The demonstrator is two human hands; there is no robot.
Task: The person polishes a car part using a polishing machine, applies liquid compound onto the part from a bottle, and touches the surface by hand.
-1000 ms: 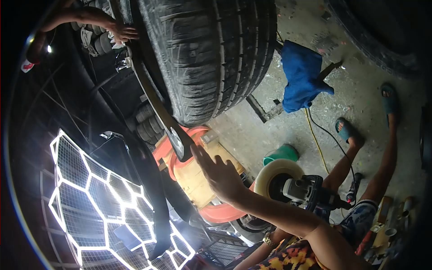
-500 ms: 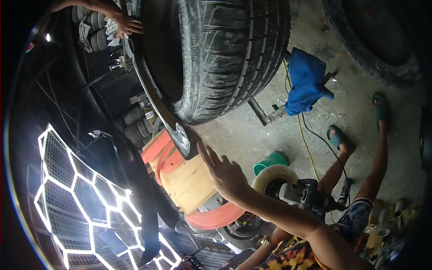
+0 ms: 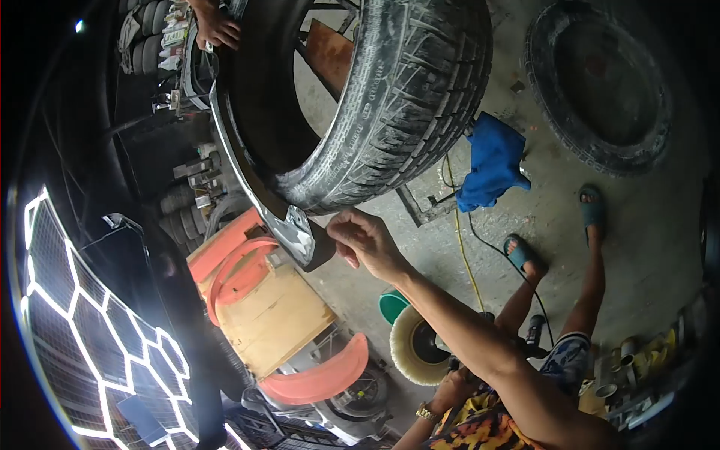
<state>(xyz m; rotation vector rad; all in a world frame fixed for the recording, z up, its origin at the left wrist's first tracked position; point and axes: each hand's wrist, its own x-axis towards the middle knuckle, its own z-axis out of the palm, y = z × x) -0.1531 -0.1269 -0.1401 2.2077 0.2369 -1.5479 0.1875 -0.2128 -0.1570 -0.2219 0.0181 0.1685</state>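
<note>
A long, curved, glossy panel (image 3: pixel 296 234) runs along the near side of a large dusty tyre (image 3: pixel 390 112). My right hand (image 3: pixel 367 244) is at the panel's lower end, with its fingers bent and bunched. Whether the fingertips touch the panel I cannot tell. Lower down, my left hand (image 3: pixel 454 386), with a gold watch at the wrist, is closed on a polisher that has a round cream wool pad (image 3: pixel 407 349). My right forearm hides part of the tool. Another person's hand (image 3: pixel 217 30) rests at the panel's far upper end.
A blue cloth (image 3: pixel 491 161) hangs beside the tyre. A yellow hose (image 3: pixel 466 262) and a dark cable cross the floor. Also there are a second tyre (image 3: pixel 544 97), a green bucket (image 3: pixel 391 304), a tan board (image 3: pixel 270 315) and a curved red-orange piece (image 3: pixel 322 379).
My right hand's fingers have gone from spread to bent, beside the panel's end. The view has shifted, showing the tyre's inner opening and more of the second tyre. The polisher appears further left.
</note>
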